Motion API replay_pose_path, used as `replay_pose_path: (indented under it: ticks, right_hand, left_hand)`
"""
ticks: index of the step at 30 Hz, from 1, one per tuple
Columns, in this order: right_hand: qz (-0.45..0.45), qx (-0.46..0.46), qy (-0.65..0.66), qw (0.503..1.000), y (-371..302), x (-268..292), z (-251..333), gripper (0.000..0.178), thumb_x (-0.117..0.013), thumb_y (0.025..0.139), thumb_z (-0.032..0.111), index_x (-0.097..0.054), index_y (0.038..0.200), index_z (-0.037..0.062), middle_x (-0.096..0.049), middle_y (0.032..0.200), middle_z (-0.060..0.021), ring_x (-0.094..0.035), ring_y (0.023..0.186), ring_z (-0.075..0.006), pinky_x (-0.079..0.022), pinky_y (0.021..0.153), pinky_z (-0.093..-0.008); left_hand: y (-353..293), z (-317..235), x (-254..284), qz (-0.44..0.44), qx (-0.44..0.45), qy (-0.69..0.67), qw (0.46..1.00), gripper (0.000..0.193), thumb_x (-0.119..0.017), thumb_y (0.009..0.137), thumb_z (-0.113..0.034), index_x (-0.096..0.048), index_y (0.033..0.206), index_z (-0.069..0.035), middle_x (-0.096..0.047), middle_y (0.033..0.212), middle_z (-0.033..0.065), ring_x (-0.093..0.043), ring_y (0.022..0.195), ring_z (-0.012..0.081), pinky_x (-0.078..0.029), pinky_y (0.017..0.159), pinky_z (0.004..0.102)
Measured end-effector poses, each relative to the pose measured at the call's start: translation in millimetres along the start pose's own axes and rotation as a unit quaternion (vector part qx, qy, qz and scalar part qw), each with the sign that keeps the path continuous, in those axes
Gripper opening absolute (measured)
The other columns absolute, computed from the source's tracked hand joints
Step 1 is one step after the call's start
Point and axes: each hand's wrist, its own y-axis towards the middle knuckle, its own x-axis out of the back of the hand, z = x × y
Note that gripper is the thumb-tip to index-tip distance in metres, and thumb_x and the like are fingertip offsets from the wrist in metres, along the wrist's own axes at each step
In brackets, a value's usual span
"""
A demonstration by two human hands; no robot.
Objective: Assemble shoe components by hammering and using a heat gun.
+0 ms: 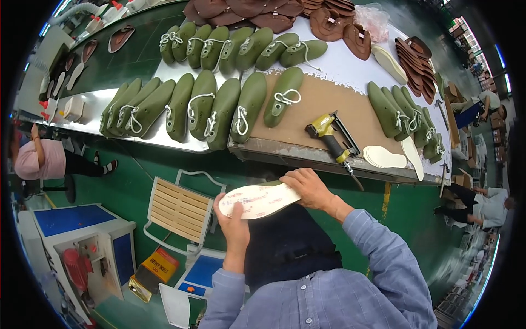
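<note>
A cream insole [268, 200] with red printed marks lies against a green shoe last [272, 183], of which only a thin strip shows behind it. My left hand [235, 233] grips its left end, thumb pressed on the flat face. Around the right end, my right hand [308, 189] has its fingers curled over the edge. Beyond my hands, a yellow and black pneumatic staple gun [329, 134] lies on the brown board of the table. Several loose cream insoles [385, 157] lie to its right, along the front edge.
Rows of green shoe lasts [223, 112] tied with white cord stand on the table, with more lasts [386, 109] at right. Brown shoe uppers [359, 41] are piled behind. A slatted chair [181, 208] and a blue-topped cabinet [82, 222] stand at left. Other people sit or stand farther off.
</note>
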Motion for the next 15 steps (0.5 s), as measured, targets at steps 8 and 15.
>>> replay_pose_path:
  ticks: [8, 15]
  right_hand:
    - [-0.051, 0.006, -0.057, 0.997, -6.3, -8.4, 10.3, 0.048, -0.062, 0.075, 0.011, -0.054, 0.122, 0.0082, -0.058, 0.114, -0.0099, -0.055, 0.104, -0.0281, -0.042, 0.093, -0.0406]
    - [-0.08, 0.017, -0.06, 0.995, -5.1, -23.4, 3.1, 0.042, -0.059, 0.08, 0.011, -0.054, 0.122, 0.0118, -0.057, 0.111, -0.0086, -0.055, 0.101, -0.0261, -0.043, 0.094, -0.0402]
  left_hand:
    - [2.1, 6.1, 28.5, 0.028, 0.013, 0.021, 0.999, 0.053, -0.058, 0.088, 0.006, -0.034, 0.134, -0.002, -0.051, 0.127, 0.0163, -0.054, 0.114, 0.0238, -0.043, 0.102, 0.0379]
    - [-1.2, 2.1, 39.0, 0.047, 0.017, 0.021, 0.999, 0.052, -0.059, 0.088, 0.007, -0.034, 0.132, -0.003, -0.052, 0.124, 0.0162, -0.055, 0.114, 0.0243, -0.046, 0.1, 0.0394]
